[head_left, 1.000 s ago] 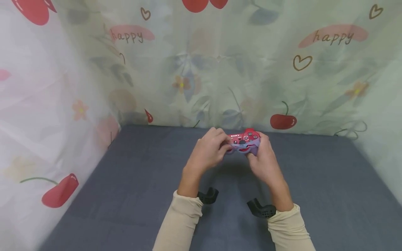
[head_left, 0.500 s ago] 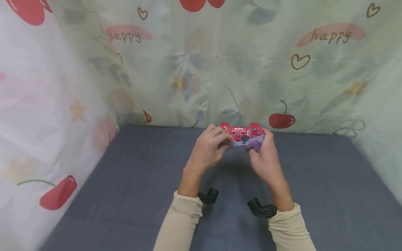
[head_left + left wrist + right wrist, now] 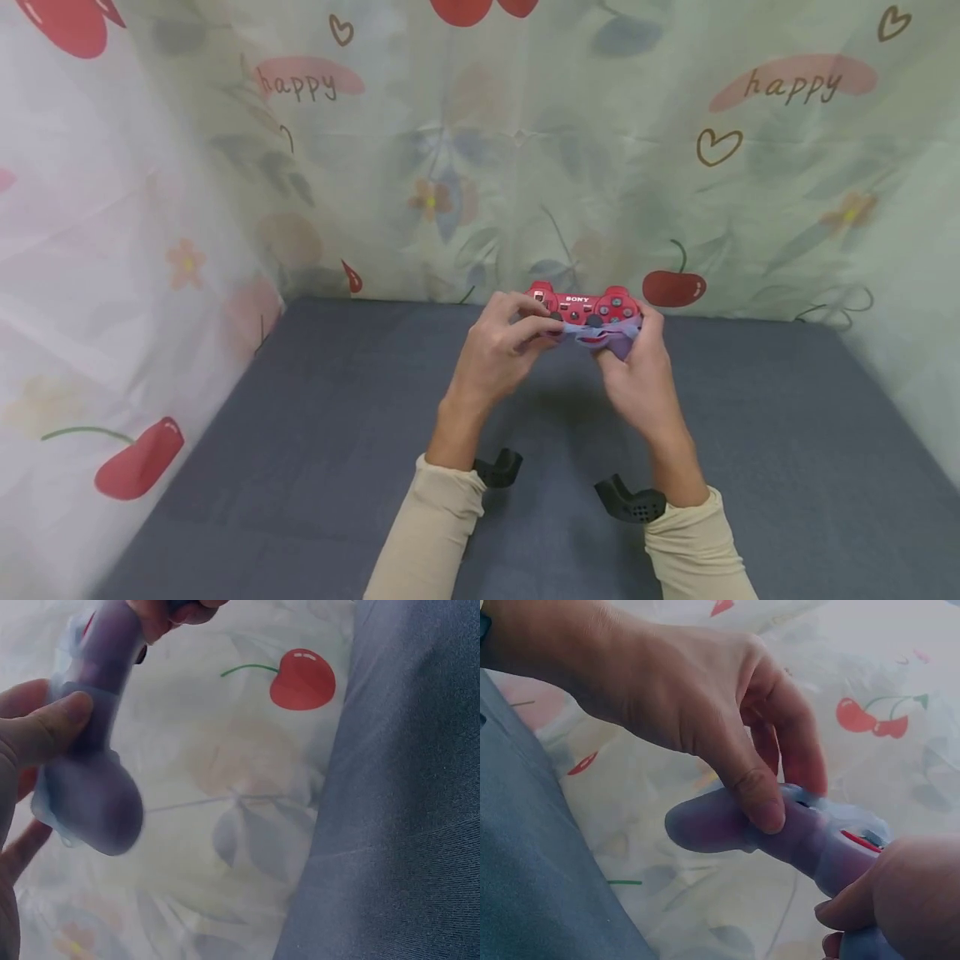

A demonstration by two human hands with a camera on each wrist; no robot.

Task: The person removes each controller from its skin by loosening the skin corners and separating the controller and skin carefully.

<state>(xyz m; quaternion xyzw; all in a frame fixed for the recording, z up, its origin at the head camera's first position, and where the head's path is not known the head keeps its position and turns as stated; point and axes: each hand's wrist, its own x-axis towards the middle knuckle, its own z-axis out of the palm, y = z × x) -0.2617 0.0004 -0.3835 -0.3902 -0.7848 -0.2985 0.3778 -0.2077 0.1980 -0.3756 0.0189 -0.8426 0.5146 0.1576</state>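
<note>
A red game controller (image 3: 573, 310) with a SONY mark is held up above the far part of the table. A soft blue-purple silicone cover (image 3: 621, 340) wraps its grips and underside, while the red upper face shows bare in the head view. My left hand (image 3: 495, 343) pinches the cover and controller at the left, thumb pressed on the cover (image 3: 90, 795) in the left wrist view. On the other side, my right hand (image 3: 639, 367) holds the right grip through the cover. Red shows through a gap in the cover (image 3: 712, 821) in the right wrist view.
A dark grey cloth covers the table (image 3: 337, 467). Patterned curtains (image 3: 480, 167) with cherries and the word "happy" stand behind and at the sides. Black wrist mounts (image 3: 498, 468) stick inward from both sleeves, low over the table.
The controller has tilted up and shifted slightly away and to the right, baring more of its red face. The left fingers have moved along the cover's edge; both hands keep hold.
</note>
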